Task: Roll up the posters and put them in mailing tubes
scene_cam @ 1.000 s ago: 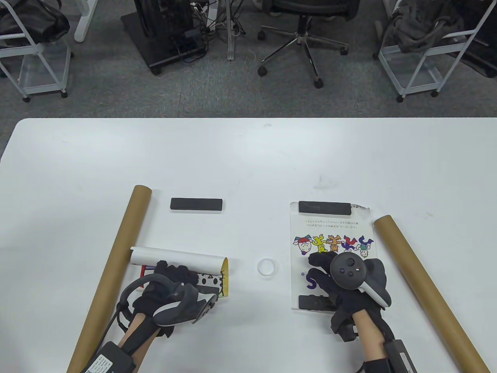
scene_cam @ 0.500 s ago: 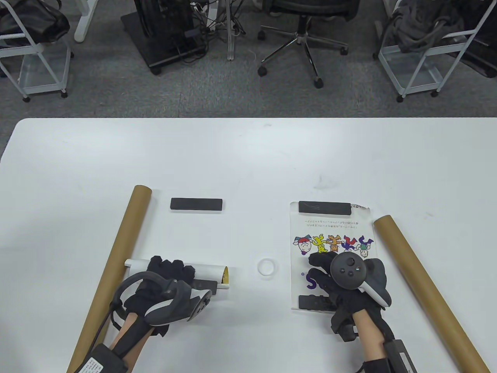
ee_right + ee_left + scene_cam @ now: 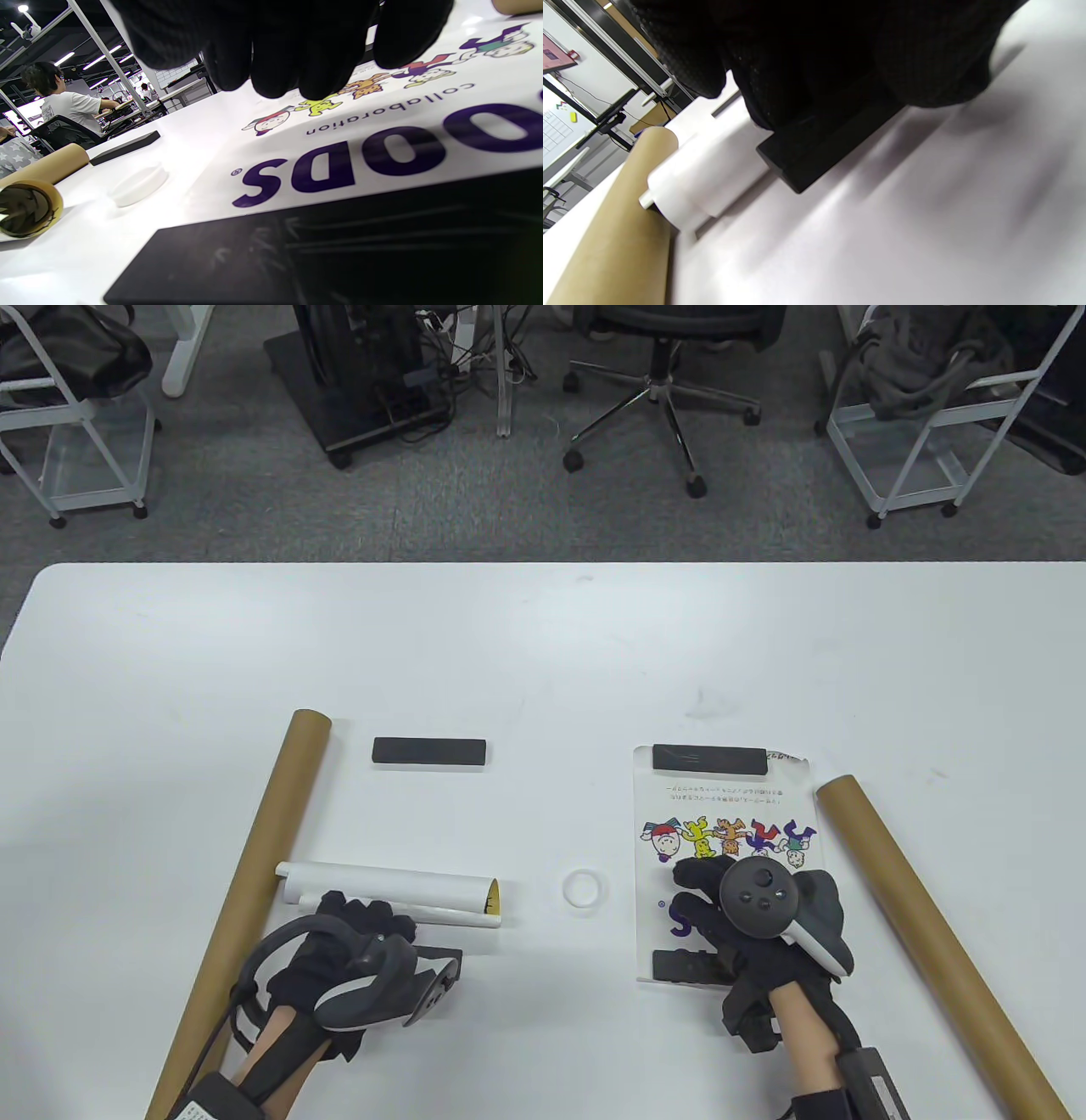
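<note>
A rolled white poster (image 3: 390,887) lies beside the left cardboard tube (image 3: 254,882); it also shows in the left wrist view (image 3: 712,169). My left hand (image 3: 365,920) sits just near of the roll and grips a black weight bar (image 3: 814,161), held low over the table. A flat printed poster (image 3: 721,806) lies left of the right tube (image 3: 925,925), with one black bar on its far edge (image 3: 708,757) and another on its near edge (image 3: 683,965). My right hand (image 3: 721,899) rests open on this poster, fingers (image 3: 275,51) spread flat.
A loose black bar (image 3: 429,751) lies beyond the roll. A white ring cap (image 3: 584,890) sits between the two posters. The far half of the white table (image 3: 543,645) is bare. Chairs and carts stand on the floor beyond.
My left hand drew back toward the near edge with the black bar. The left poster, freed, curled fully into a roll and shifted slightly away. The right hand stayed put.
</note>
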`<control>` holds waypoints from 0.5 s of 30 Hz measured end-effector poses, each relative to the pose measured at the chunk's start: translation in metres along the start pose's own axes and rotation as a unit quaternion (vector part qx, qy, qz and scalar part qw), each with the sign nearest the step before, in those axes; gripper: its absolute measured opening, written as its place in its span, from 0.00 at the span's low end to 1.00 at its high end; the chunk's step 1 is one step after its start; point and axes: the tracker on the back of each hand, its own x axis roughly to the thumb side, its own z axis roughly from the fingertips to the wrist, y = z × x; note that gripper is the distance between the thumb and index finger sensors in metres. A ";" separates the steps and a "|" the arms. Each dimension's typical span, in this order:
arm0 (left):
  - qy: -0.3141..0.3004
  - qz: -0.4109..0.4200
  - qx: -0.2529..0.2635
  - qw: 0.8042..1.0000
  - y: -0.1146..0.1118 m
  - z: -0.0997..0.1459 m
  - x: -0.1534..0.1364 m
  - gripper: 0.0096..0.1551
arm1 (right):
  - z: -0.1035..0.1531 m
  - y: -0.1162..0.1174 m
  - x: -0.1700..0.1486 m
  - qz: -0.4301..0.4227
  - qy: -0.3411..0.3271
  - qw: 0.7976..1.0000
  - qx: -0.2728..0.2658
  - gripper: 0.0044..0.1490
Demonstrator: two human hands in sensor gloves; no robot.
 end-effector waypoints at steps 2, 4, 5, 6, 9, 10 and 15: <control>-0.005 -0.006 -0.002 1.000 -0.005 -0.002 0.005 0.40 | -0.001 0.001 0.000 0.001 0.001 1.000 0.002 0.33; -0.008 -0.009 -0.003 1.000 -0.010 -0.003 0.009 0.40 | -0.001 0.001 0.000 0.002 0.002 1.000 0.003 0.33; -0.008 -0.007 -0.003 1.000 -0.011 -0.003 0.009 0.41 | -0.001 0.001 0.000 0.002 0.002 1.000 0.004 0.33; -0.007 -0.002 -0.001 1.000 -0.012 -0.003 0.009 0.41 | -0.001 0.001 0.000 0.002 0.002 1.000 0.004 0.33; 0.011 0.014 0.013 1.000 -0.010 -0.002 0.002 0.38 | 0.000 0.001 0.001 0.004 0.000 1.000 0.004 0.33; 0.016 0.015 0.018 1.000 -0.008 -0.001 0.000 0.37 | 0.000 0.001 0.001 0.003 0.000 1.000 0.004 0.33; 0.058 0.008 0.051 0.997 0.008 0.006 -0.019 0.36 | 0.000 0.002 0.001 0.004 0.001 1.000 0.007 0.33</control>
